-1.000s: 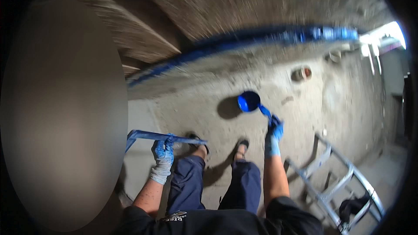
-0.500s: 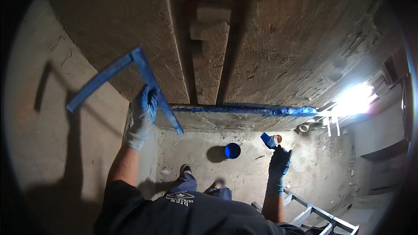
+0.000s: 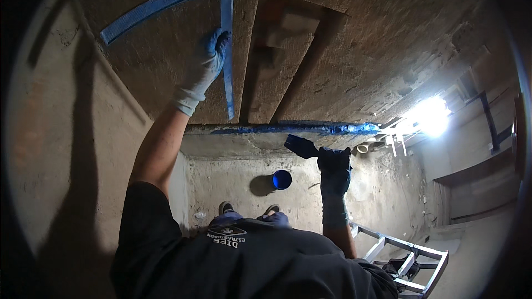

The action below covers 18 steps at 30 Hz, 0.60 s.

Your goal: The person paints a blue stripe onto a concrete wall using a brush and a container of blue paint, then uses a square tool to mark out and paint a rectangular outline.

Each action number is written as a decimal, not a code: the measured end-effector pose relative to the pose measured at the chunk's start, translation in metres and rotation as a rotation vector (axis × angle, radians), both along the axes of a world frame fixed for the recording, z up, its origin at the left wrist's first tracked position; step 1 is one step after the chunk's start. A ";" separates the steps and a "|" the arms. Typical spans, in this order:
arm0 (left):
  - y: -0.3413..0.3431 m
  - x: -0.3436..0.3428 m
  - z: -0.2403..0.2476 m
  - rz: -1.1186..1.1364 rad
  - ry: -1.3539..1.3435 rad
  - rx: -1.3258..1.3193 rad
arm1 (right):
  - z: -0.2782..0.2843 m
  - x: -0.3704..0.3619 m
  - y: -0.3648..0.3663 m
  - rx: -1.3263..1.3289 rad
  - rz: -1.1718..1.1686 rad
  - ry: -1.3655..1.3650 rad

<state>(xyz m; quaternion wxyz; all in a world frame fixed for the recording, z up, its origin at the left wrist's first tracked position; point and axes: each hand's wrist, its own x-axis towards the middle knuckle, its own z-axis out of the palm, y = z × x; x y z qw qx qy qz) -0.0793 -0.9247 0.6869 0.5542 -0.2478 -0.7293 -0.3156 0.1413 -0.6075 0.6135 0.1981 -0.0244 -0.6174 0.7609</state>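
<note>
My left hand, in a blue-stained pale glove, is closed round the long leg of a blue L-shaped square. The square's corner points up, and its other leg runs off to the left across the rough brown wall. Lower right, my right hand, in a dark blue-stained glove, is closed on a paintbrush; its handle is mostly hidden. The dark blue bristles point left, just below a ledge with a wet-looking blue strip.
A blue bucket stands on the floor near my feet. Behind my right arm is a metal ladder. A bright lamp shines at the right, beside a pipe end. Dark recessed grooves cut the wall right of the square.
My left hand has carried the L-shaped square up and to the right, onto or close before the wall. My right hand has moved left and slightly up with the brush.
</note>
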 end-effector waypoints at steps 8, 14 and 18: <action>-0.008 -0.031 -0.017 -0.021 -0.137 -0.014 | 0.004 -0.015 -0.009 -0.440 0.044 -0.054; -0.009 -0.030 -0.013 -0.016 -0.062 -0.039 | -0.009 -0.021 -0.011 -0.391 0.104 -0.037; -0.017 -0.031 -0.019 -0.063 -0.044 -0.048 | -0.011 -0.024 -0.013 -0.402 0.098 -0.056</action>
